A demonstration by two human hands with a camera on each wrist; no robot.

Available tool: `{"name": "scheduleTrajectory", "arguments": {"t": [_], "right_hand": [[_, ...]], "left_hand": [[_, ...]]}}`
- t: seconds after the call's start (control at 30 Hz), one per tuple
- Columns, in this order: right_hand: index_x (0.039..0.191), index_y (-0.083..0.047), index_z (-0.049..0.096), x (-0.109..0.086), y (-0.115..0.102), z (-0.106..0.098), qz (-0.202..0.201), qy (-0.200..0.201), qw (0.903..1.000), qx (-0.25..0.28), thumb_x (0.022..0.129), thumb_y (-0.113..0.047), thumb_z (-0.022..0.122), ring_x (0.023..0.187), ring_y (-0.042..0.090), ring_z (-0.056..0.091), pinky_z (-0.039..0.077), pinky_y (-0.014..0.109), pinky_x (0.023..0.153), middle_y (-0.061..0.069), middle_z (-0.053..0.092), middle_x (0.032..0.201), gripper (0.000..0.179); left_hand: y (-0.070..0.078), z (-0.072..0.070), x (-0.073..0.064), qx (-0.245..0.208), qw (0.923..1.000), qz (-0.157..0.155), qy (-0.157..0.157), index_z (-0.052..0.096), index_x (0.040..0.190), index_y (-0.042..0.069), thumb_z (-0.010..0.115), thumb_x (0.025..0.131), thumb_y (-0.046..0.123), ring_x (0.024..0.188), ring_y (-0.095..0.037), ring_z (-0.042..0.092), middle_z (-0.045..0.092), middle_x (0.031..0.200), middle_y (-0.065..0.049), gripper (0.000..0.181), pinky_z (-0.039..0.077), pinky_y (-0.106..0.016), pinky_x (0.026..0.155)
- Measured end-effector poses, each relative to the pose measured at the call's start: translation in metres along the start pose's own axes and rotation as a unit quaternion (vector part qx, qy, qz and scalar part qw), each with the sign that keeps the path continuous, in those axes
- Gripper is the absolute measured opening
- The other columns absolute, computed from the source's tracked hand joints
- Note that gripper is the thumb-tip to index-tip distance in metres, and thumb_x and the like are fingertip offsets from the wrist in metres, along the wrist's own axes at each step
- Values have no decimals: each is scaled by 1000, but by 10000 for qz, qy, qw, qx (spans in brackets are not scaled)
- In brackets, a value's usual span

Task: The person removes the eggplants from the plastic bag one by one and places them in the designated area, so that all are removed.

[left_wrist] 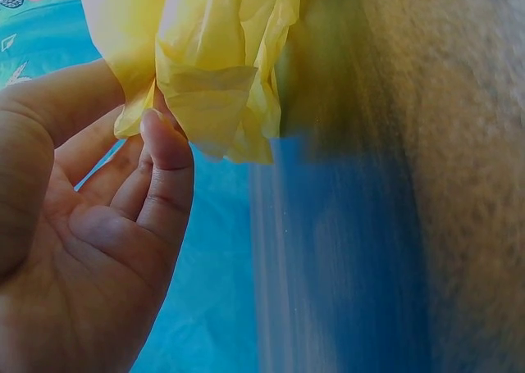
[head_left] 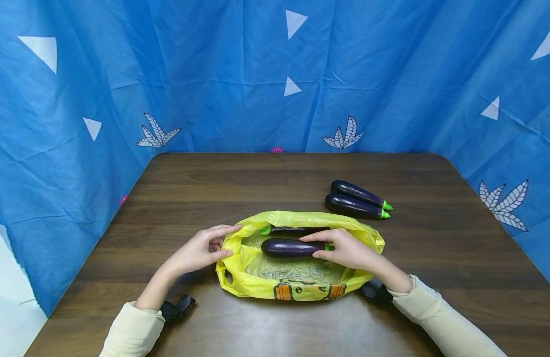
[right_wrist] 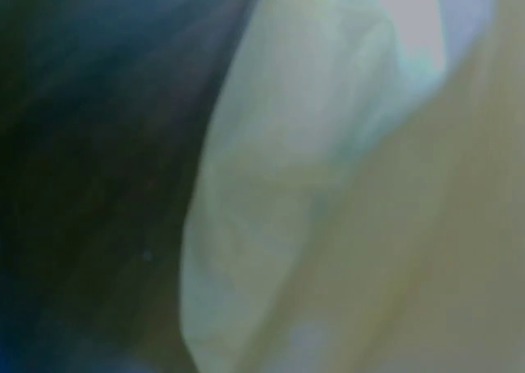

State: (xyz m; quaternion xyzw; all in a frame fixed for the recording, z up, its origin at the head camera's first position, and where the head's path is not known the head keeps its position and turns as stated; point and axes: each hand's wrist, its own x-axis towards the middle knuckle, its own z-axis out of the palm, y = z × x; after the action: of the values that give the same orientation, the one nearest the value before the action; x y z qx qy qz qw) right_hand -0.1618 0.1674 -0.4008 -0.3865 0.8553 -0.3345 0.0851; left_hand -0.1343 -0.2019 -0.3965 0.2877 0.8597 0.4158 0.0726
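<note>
A yellow plastic bag [head_left: 302, 218] with a printed cartoon face lies with its mouth spread wide in the head view. My left hand [head_left: 201, 250] pinches the bag's left edge; the left wrist view shows the crumpled plastic [left_wrist: 209, 86] between thumb and fingers. Inside the bag mouth, my right hand [head_left: 348, 250] grips a dark purple eggplant [head_left: 281, 249] near its green stem end, thumb and forefinger on either side. Behind it in the bag lies another eggplant [head_left: 295, 231], its green stem pointing left. Blurred pale plastic [right_wrist: 254, 201] fills much of the right wrist view.
Two more eggplants [head_left: 353, 207] lie side by side on the brown wooden table [head_left: 212, 183], behind the bag to the right, stems pointing right. A blue patterned curtain [head_left: 239, 99] surrounds the table's back and sides.
</note>
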Motion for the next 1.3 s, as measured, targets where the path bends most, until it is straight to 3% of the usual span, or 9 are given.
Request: {"name": "scheduleTrajectory", "arguments": {"t": [0.5,1.3], "right_hand": [[126,-17,62,-6,1,-2,-136,17,9999,-37,87,-12,69,84,8,54,44,28,69,0,61,119,40],[127,-17,61,-10,-5,-8,-195,106,9997,104,87,-13,68,87,9,55,44,27,69,-1,60,121,41]], "left_hand": [[-2,2,3,7,10000,96,-26,48,137,5,69,85,6,62,-9,46,52,119,-8,56,43,-24,54],[-3,4,1,-43,10000,71,13,48,136,3,70,84,6,61,-9,47,53,120,-10,56,44,-24,55]]}}
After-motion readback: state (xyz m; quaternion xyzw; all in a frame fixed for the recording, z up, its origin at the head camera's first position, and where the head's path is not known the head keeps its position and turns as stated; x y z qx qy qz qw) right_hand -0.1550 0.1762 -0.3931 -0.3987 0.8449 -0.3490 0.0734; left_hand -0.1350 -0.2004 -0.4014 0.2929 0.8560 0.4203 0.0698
